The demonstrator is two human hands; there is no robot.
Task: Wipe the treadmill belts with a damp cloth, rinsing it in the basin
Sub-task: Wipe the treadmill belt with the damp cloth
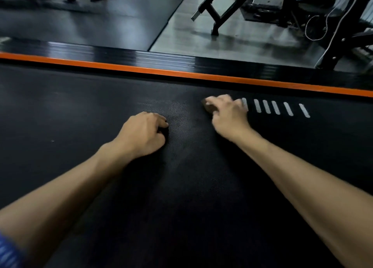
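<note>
Across the frame's middle the black treadmill belt (pixel 80 110) carries the curled, empty-looking left hand (pixel 141 135), while right of centre the right hand (pixel 228 114) clutches a small dark cloth (pixel 209 107), which may slip loose.

The cloth (pixel 210 107) is mostly covered by the right hand (pixel 229 115); only a dark, motion-blurred corner shows beside the white stripes (pixel 275 107). The left hand (pixel 142 135) fingertips curl under, out of sight. The treadmill belt (pixel 80 110) is cut off by every edge except the upper one.
</note>
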